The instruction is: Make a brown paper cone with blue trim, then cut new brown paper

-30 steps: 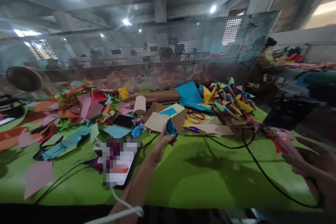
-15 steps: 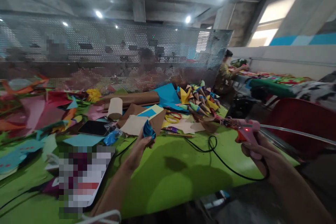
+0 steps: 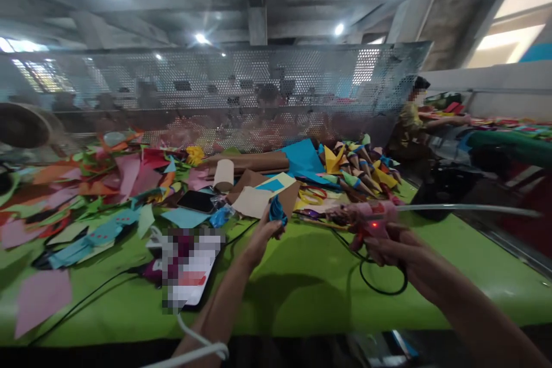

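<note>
One blue paper (image 3: pixel 276 210) mid-frame is pinched in my left grip (image 3: pixel 262 236); my right grip (image 3: pixel 395 246) clasps a glue gun (image 3: pixel 371 214).

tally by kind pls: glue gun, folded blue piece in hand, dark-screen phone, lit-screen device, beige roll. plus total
Pink glue gun, in the right grip: 1
Folded blue piece, in the left grip: 1
Dark-screen phone: 1
Lit-screen device, partly blurred out: 1
Beige roll: 1
Total: 5
</note>
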Demonstrator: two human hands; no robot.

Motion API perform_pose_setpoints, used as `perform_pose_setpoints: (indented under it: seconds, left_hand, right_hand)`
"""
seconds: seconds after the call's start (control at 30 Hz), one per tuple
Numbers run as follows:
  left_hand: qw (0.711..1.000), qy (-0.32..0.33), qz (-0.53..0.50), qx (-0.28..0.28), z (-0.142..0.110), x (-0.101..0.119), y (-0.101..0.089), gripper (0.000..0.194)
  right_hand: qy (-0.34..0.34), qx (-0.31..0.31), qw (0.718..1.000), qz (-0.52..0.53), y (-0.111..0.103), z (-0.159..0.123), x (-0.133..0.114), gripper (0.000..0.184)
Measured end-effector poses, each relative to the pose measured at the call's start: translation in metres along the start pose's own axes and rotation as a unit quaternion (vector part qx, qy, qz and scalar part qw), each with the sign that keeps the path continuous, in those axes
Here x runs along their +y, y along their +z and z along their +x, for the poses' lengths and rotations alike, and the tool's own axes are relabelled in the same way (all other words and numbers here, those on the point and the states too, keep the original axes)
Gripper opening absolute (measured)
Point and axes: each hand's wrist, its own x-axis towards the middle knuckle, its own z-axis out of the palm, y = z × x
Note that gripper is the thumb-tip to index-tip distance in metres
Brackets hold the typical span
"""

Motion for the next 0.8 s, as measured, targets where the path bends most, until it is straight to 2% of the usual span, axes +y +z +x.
perform_pose_setpoints:
  seconds: [0.1,0.27,0.57,0.8]
  left_hand:
    - [1.0,-0.006,0.003,-0.011,0.001,0.001,0.0,0.037]
    - [1.0,0.003,0.005,-0.026,0.002,-0.001,-0.002,0.034]
    - [0.999,-0.002,0.011,-0.032,0.003,-0.007,-0.004,0.041]
    - [0.999,0.004,0.025,-0.038,0.003,-0.007,-0.005,0.032]
  right_hand:
    - [-0.019,-0.024,0.997,-0.07,0.014,0.011,-0.003,0.046]
    - [-0.032,-0.018,0.989,-0.146,0.031,0.021,-0.008,0.055]
    - [-0.069,-0.067,0.978,-0.184,0.039,0.026,-0.003,0.04]
    - [-0.078,-0.071,0.969,-0.224,0.039,0.028,-0.002,0.036]
